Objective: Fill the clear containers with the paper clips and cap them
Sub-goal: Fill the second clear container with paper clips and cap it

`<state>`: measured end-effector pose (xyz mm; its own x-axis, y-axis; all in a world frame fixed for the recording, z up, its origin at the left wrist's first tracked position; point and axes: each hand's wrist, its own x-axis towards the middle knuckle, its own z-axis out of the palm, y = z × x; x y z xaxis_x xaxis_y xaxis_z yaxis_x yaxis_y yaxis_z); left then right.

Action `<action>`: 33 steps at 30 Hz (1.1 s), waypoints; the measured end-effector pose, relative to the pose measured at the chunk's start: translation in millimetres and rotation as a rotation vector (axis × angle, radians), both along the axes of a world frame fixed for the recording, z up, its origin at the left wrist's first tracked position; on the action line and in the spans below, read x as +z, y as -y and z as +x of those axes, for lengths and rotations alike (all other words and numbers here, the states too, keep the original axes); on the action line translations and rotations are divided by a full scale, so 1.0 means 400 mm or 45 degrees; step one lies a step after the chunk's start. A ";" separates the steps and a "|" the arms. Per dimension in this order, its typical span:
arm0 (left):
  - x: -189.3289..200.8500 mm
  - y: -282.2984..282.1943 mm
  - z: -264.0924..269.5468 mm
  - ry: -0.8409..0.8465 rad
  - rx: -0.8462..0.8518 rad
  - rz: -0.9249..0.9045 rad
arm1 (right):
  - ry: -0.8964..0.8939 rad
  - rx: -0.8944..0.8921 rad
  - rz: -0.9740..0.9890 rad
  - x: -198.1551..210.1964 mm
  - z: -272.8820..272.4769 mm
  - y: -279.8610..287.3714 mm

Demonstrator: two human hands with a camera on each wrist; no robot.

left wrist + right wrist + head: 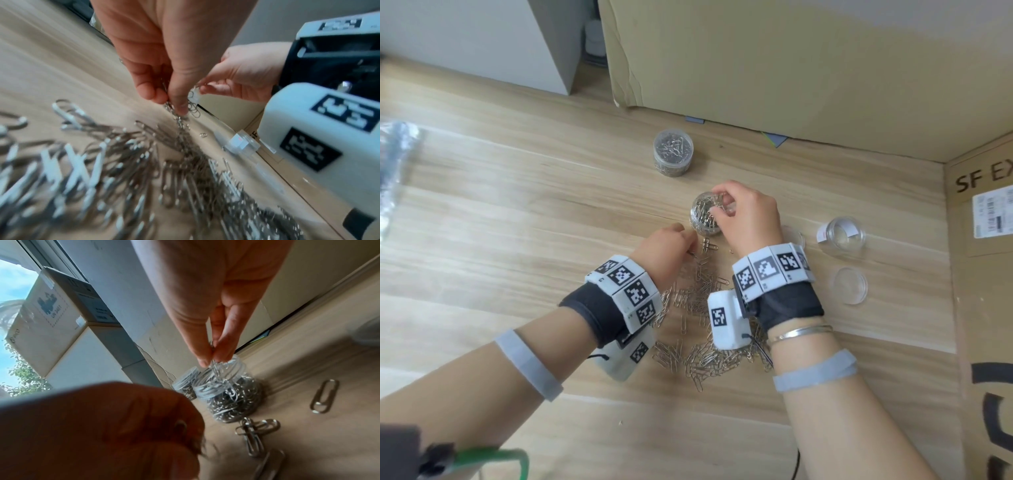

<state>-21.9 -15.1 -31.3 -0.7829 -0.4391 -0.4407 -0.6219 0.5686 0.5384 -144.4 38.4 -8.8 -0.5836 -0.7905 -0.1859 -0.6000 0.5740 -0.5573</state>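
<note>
Filling step under way. Right hand [743, 212] pinches few clips over mouth of open jar [705, 214] on counter [517, 212], jar nearly full. Left hand [666, 245] pinches clips from loose pile [702, 329]. Next: release clips, then fetch lid [850, 285].

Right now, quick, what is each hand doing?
Left hand: closed, pinching paper clips from the pile.
Right hand: closed, pinching clips over the open jar.

Bare surface [517, 212] lies open left of the fingers [717, 192]; a cardboard box [983, 274] walls the right, a capped jar [673, 152] stands beyond.
</note>
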 end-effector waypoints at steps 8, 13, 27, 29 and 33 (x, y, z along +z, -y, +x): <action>0.054 0.045 -0.069 -0.294 0.201 -0.091 | 0.043 -0.193 -0.131 0.002 -0.024 -0.042; 0.056 0.063 -0.114 -0.306 0.242 -0.142 | -0.004 -0.196 -0.084 -0.014 -0.038 -0.090; 0.033 0.076 -0.097 -0.429 0.267 -0.226 | 0.009 -0.092 0.141 -0.028 -0.039 -0.192; 0.026 0.076 -0.090 -0.430 0.270 -0.263 | 0.062 -0.006 0.206 -0.035 -0.032 -0.194; 0.003 0.067 -0.080 -0.229 0.071 -0.217 | 0.101 0.059 0.300 -0.061 -0.005 -0.190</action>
<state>-53.9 -42.0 -30.2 -0.8146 -0.5398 -0.2123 -0.5577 0.6283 0.5423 -146.5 114.5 -33.2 -0.5237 -0.7457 -0.4118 -0.5887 0.6662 -0.4577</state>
